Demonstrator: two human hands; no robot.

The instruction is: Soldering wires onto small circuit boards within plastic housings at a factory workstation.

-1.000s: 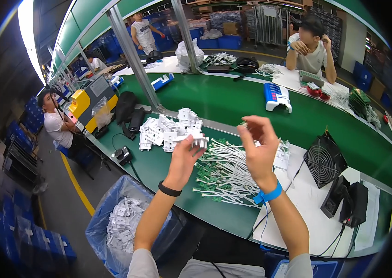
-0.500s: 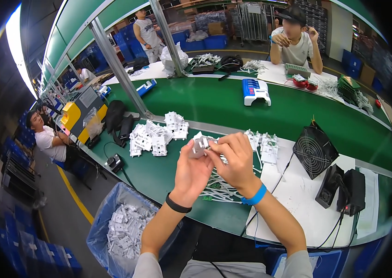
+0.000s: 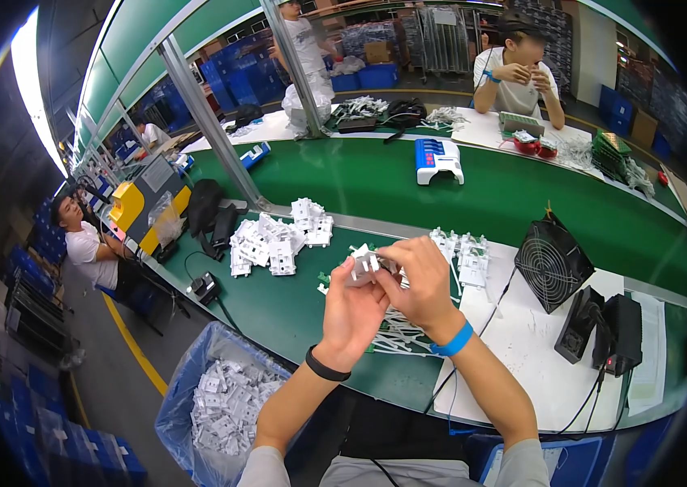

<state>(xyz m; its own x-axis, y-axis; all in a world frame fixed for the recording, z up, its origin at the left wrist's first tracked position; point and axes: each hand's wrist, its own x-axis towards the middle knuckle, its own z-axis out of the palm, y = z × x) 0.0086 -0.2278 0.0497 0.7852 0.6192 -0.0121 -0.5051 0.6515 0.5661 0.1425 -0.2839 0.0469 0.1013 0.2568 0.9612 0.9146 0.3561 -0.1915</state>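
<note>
At the far left we see a seated co-worker (image 3: 88, 247) beside a yellow and grey machine (image 3: 134, 207), which stands toward the left end of the green desk (image 3: 278, 300). A lined blue bin (image 3: 174, 406) full of white moulded parts (image 3: 226, 402) sits just beside the desk's front edge, with a small black box (image 3: 204, 287) on the desk beyond it and a black bag (image 3: 204, 204) nearer the back edge. Next comes a loose pile of white plastic plates (image 3: 278, 243) near the back edge.

Over the middle of the desk we see the left hand (image 3: 351, 312), a black band at its wrist, its thumb and fingers bent round a white plastic housing (image 3: 364, 266) held up off the surface. The right hand (image 3: 420, 280), with a blue wrist strap (image 3: 453, 340), has its thumb and fingers drawn together on the housing's right end; whether they also pinch a smaller piece, we cannot tell. Under both hands lie white cables (image 3: 404, 334), partly hidden.

Farther right, more white plates (image 3: 471, 261) lie near the back edge, then a black fan (image 3: 554, 264) stands on a white sheet (image 3: 493, 381), with a black power unit (image 3: 624, 334) toward the desk's right end
</note>
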